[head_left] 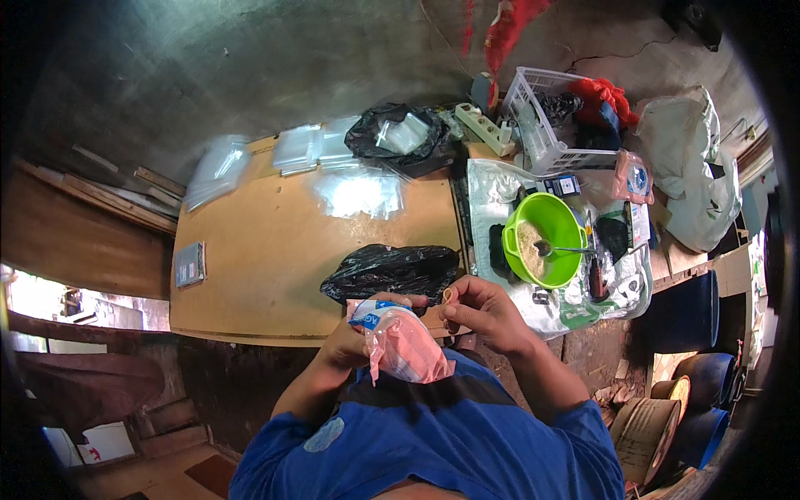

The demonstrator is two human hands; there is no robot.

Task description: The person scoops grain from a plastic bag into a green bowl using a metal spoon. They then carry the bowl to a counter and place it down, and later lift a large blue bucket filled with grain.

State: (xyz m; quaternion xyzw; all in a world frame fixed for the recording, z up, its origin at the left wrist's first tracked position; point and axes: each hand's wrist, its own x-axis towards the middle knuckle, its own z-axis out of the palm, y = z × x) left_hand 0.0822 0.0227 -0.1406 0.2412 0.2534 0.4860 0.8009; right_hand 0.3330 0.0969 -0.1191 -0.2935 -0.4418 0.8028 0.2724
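At the table's front edge, my left hand grips a pink plastic package with a blue-and-white band; the package hangs against my blue shirt and hides part of that hand. My right hand is just right of it, thumb and finger pinched on a small tan loop, apparently a rubber band. A crumpled black plastic bag lies on the wooden table beyond my hands.
Clear bags and a black bag with bundles lie toward the back. At right are a green bowl with granules and a spoon, a white crate, a power strip and a white sack. Barrels stand lower right.
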